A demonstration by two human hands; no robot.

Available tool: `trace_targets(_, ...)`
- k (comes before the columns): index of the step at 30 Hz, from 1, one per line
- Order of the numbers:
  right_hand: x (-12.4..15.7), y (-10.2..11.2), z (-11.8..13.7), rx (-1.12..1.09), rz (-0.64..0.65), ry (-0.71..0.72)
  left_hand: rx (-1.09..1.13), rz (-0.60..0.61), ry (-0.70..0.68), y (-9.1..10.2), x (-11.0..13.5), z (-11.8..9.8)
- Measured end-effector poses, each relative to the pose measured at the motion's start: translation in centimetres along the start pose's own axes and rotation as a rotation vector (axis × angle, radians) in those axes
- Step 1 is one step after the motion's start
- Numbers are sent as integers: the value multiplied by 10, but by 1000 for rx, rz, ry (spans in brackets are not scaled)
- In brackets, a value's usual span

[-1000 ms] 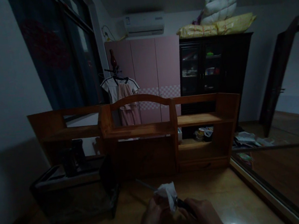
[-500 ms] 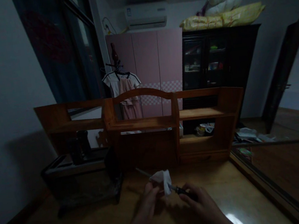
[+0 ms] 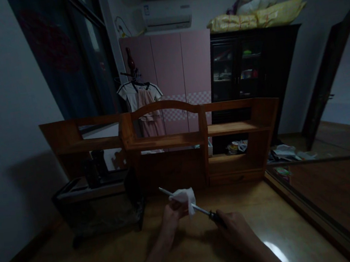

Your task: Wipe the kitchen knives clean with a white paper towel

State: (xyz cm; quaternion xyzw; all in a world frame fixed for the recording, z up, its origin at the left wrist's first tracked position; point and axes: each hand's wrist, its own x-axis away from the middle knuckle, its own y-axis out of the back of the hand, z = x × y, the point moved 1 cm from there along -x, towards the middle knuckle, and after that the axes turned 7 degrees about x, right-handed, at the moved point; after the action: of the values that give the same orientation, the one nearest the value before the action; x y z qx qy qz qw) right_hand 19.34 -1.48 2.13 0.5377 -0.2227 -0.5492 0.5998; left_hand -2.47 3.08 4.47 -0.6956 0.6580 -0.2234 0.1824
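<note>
My right hand [image 3: 234, 226] is closed around the black handle of a sharpening steel [image 3: 201, 209], a long thin metal rod with a small collar where it meets the handle. The rod slants up and to the left, its bare tip showing beyond the cloth. A white tissue or thin cloth [image 3: 183, 195] is wrapped over the middle of the rod. My left hand [image 3: 172, 215] pinches this white piece around the rod, nearer the tip. Part of the tissue hangs loose on the right side. The fingertips beneath it are partly hidden.
Below the hands is a light wooden surface [image 3: 198, 257]. A wooden shelf unit [image 3: 166, 141] stands along its far side. At left sits a dark box-like appliance [image 3: 102, 213] with black cylindrical objects [image 3: 92, 172] on top. A raised edge [image 3: 308, 212] runs along the right.
My left hand and the tissue have slid along the rod toward its tip, away from the handle, so more bare metal shows between. Both hands remain closed. The view has shifted slightly.
</note>
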Motion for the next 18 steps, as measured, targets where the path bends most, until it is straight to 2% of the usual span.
trace_targets(5, 2, -7, 11, -23, -28, 14, -110, 217, 32, -8, 11, 16)
trace_targets(7, 2, -8, 12, -7, -33, 3, -120, 264, 10, -9, 15, 24)
trace_targets(12, 0, -6, 9, 46, -34, 5, -55, 249, -25, -9, 12, 31)
trace_targets(18, 0, -2, 8, 31, -45, -14, 7, 182, -89, -5, 6, 13)
